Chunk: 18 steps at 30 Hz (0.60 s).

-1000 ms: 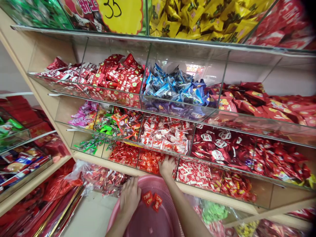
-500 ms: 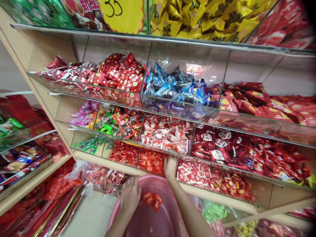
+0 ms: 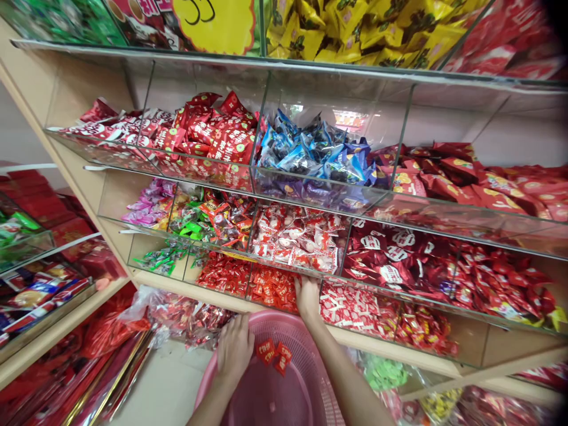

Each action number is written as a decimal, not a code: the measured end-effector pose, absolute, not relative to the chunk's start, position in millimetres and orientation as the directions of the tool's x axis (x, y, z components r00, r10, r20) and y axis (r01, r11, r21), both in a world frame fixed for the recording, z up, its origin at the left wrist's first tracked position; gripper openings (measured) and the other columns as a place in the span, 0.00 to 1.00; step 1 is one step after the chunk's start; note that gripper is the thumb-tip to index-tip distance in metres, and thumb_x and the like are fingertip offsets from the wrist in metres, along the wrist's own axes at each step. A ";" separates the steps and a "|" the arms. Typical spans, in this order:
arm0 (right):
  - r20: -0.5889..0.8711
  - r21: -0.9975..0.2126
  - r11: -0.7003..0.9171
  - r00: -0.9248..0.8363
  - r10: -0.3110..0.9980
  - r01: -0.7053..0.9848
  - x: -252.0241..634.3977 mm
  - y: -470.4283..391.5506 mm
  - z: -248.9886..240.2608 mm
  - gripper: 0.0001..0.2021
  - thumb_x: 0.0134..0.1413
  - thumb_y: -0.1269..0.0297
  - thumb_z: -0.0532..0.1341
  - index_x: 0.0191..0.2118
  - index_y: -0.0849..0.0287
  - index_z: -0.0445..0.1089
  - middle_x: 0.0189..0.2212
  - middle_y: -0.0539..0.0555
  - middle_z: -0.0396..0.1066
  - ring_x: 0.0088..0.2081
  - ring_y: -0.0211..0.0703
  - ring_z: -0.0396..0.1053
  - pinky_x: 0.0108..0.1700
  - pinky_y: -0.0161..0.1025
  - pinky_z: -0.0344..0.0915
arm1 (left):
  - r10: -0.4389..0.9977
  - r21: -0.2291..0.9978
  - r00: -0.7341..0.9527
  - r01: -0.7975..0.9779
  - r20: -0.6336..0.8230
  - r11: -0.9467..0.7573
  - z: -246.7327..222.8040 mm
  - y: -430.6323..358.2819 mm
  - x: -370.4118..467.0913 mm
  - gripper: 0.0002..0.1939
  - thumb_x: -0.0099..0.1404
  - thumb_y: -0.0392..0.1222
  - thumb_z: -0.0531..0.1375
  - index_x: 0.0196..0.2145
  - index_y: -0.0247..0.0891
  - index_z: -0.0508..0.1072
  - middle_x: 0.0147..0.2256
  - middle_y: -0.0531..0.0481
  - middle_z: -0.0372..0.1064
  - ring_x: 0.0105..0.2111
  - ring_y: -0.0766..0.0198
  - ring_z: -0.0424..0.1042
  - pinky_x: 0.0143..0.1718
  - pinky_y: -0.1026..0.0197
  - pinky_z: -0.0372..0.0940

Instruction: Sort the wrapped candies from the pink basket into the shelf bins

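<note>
My left hand (image 3: pixel 235 346) is closed over the left rim of a pink plastic basket (image 3: pixel 306 355). A few small red-wrapped candies (image 3: pixel 274 355) lie inside the basket. My right hand (image 3: pixel 307 300) reaches over the basket into the lowest shelf row, at the right side of a bin of orange-red wrapped candies (image 3: pixel 273 287). Its fingers point into the bin, slightly apart, and the tips are partly hidden under the shelf above. Just right of that hand, behind a clear divider, are red-and-white wrapped candies (image 3: pixel 348 305).
Clear-fronted shelves rise above, holding red-and-white packets (image 3: pixel 302 234), blue packets (image 3: pixel 306 148) and yellow packets (image 3: pixel 368 29). A yellow price sign (image 3: pixel 217 26) hangs at the top. Bagged candies (image 3: pixel 190 319) lie on the floor under the shelf, left of the basket.
The view has shifted slightly. My right hand stays in the same bin, its fingers moved a little. My left hand still grips the basket rim, and the candies inside look the same.
</note>
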State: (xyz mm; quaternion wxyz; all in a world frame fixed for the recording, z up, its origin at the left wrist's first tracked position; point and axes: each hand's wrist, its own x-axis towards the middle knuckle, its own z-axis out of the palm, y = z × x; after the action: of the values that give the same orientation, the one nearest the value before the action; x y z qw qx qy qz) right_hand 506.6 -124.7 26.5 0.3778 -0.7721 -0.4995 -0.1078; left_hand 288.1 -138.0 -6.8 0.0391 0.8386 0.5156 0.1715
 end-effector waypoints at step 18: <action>-0.388 -0.919 -0.289 0.485 0.784 -0.267 435.4 -217.9 -40.8 0.13 0.35 0.54 0.63 0.22 0.60 0.66 0.14 0.48 0.64 0.15 0.36 0.58 0.18 0.34 0.55 | 0.858 0.234 0.436 0.835 0.272 -0.498 -7.4 -138.0 287.8 0.18 0.61 0.37 0.47 0.49 0.39 0.62 0.42 0.48 0.67 0.42 0.59 0.64 0.43 0.56 0.54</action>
State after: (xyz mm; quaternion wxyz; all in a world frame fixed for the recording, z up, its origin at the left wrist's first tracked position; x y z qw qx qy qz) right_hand 435.4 -217.9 -40.8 0.5623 -0.6530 -0.1979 0.4672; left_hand 287.8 -138.0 -7.4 0.0321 0.8467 0.4998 0.1796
